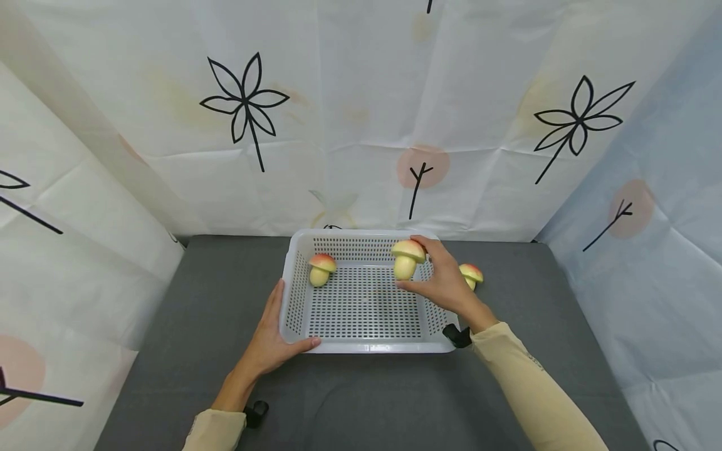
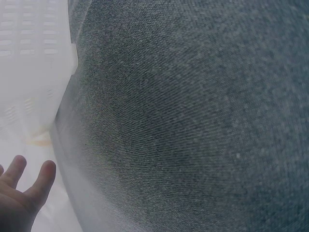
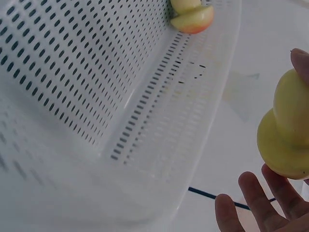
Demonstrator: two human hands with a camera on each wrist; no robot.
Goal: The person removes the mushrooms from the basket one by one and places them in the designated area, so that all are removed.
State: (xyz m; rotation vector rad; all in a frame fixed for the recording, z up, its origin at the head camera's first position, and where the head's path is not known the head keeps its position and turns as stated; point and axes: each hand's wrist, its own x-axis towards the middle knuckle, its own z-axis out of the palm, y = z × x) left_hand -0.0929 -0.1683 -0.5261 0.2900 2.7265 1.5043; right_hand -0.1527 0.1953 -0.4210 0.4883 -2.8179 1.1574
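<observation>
A white perforated plastic basket (image 1: 366, 347) stands on the grey table. My right hand (image 1: 442, 282) pinches a toy mushroom (image 1: 406, 260) between thumb and fingers, above the right part of the basket; its cap is yellow and reddish, its stem pale yellow. In the right wrist view that mushroom (image 3: 289, 121) shows close up, apart from the basket. Another toy mushroom (image 1: 321, 270) with a redder cap is inside the basket at the left. My left hand (image 1: 271, 344) touches the basket's front left corner, fingers stretched along its left side, thumb at the front rim.
A third toy mushroom (image 1: 471, 274) lies on the table right of the basket, partly hidden behind my right hand. Grey cloth (image 1: 361, 401) covers the table. White printed fabric (image 1: 350, 125) hangs behind it and at both sides.
</observation>
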